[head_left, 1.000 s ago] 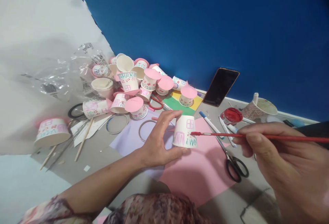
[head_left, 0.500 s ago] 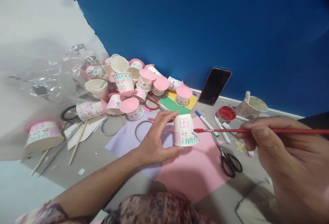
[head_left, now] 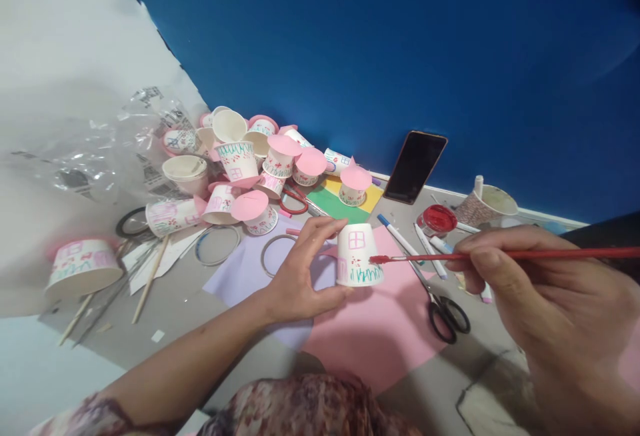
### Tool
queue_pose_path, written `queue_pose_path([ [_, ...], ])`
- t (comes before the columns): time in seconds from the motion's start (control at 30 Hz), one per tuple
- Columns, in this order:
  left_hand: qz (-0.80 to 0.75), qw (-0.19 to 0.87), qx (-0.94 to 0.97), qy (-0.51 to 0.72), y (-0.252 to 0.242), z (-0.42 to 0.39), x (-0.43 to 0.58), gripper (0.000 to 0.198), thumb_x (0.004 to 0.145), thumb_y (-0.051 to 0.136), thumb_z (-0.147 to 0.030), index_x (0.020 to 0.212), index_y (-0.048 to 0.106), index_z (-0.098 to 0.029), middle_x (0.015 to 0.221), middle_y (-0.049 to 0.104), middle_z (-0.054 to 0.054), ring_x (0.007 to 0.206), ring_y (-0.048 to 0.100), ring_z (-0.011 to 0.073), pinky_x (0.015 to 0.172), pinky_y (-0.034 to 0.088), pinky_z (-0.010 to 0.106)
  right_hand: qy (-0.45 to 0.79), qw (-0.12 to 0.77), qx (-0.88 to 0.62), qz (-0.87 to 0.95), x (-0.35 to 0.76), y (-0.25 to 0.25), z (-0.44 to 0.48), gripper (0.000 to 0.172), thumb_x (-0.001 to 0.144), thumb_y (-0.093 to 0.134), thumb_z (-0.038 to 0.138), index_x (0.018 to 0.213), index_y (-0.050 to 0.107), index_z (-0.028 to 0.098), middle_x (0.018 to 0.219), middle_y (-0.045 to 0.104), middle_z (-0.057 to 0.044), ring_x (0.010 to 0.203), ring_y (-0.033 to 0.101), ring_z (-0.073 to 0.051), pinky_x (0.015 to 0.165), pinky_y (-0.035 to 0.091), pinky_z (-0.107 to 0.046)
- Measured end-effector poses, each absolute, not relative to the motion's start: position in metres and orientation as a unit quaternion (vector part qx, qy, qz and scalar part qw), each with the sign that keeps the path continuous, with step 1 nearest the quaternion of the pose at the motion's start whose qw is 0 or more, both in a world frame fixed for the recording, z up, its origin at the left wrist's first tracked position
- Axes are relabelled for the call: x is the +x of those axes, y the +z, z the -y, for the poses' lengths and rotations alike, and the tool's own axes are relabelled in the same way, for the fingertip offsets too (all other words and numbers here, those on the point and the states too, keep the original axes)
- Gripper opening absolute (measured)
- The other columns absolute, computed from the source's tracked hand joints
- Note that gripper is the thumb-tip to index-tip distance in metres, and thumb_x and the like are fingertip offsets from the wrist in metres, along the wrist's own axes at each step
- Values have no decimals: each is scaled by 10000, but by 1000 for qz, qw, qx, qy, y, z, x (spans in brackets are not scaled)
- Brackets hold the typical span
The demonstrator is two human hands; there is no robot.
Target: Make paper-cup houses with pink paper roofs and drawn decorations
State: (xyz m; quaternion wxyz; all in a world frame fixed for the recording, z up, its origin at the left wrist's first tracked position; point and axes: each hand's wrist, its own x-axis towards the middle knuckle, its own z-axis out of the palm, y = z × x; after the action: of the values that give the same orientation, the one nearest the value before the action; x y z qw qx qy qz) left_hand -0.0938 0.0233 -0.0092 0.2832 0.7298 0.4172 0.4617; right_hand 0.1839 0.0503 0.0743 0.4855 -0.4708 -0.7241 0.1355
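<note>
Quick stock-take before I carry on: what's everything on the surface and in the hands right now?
paper cup: one, white with pink window, upturned on the pink sheet
paintbrush: one, red, tip at the paper cup's side
decorated cups: a heap, white and pink, back left
pink sheet: one, centre
lilac sheet: one, left of the pink sheet
phone: one, black, propped at the back
paint pot: one, red, right of centre
scissors: one pair, black handles, right of the pink sheet
left hand: holds the paper cup
right hand: holds the paintbrush
</note>
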Motion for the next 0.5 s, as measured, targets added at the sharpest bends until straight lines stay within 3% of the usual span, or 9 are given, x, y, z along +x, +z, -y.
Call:
queue_pose_path([
  [0.13,-421,282,732,455,-9,-23,-93,892,754,845,-281,1552,448,-326,1437,497,140,1373,499,370,1142,485,578,151,477,-463,732,185,72,-50,152,932,730,325,796,770,269,597,687,46,469,626,-120,425,460,-228],
  [0.5,-416,278,737,455,-8,-23,-93,841,779,836,-304,1532,462,-321,1435,509,138,1370,502,357,1146,473,590,155,508,-486,694,182,74,-47,157,905,752,328,758,764,275,602,684,42,522,616,-121,469,467,-235],
])
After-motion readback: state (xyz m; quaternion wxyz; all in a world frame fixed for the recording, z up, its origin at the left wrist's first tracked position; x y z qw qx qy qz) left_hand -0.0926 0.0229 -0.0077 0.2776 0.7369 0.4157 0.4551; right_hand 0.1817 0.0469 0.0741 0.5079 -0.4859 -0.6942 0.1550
